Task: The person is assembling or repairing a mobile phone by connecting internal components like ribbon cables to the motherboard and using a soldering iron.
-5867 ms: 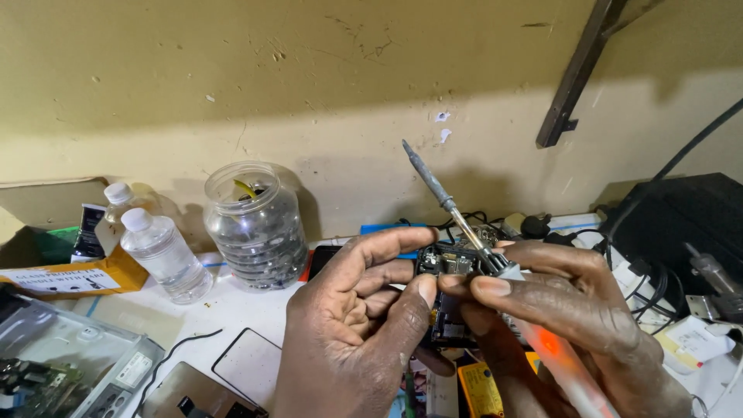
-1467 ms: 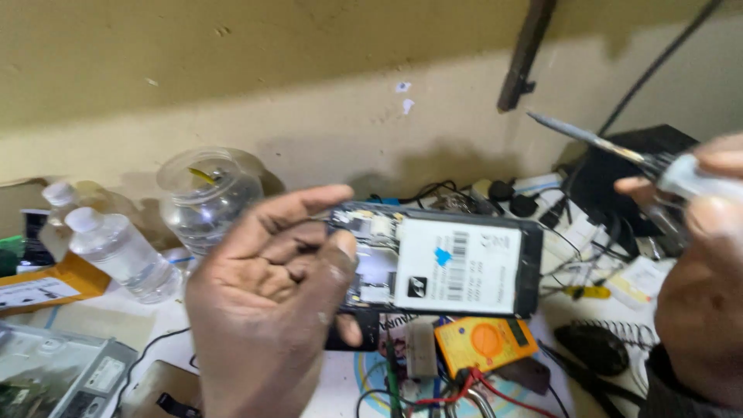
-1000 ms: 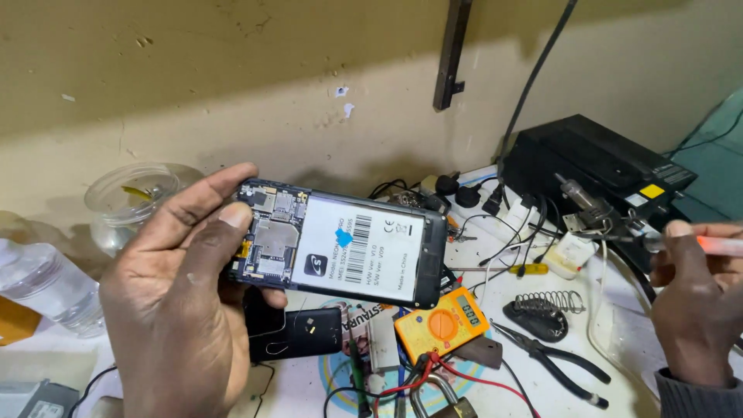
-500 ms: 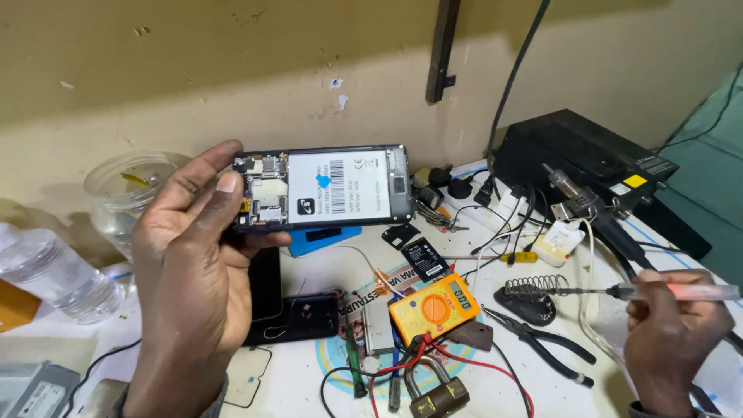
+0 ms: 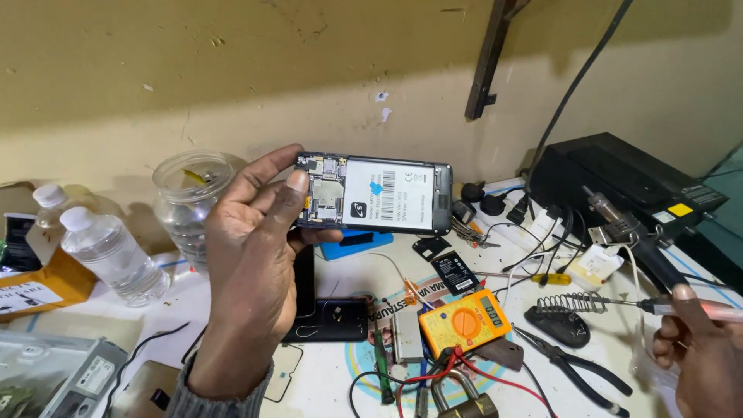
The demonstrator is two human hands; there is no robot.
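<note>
My left hand [image 5: 251,263] holds up an opened phone [image 5: 374,193] by its left end, back side toward me, with the circuit board and a white-labelled battery showing. Down at the right edge, my right hand [image 5: 700,352] grips a soldering iron [image 5: 681,306] by its pink handle. The iron's tip lies in the coiled wire stand [image 5: 569,308] on the bench.
On the bench lie a yellow multimeter [image 5: 464,323] with red and black leads, pliers [image 5: 576,365], a padlock [image 5: 463,399], a black phone cover [image 5: 329,319] and a loose battery [image 5: 455,272]. A clear jar [image 5: 186,201] and plastic bottles [image 5: 108,255] stand at left. A black station [image 5: 627,182] sits at back right.
My left hand has lifted the phone higher and steadied it level. My right hand has moved down and right, carrying the iron's tip into the coil stand.
</note>
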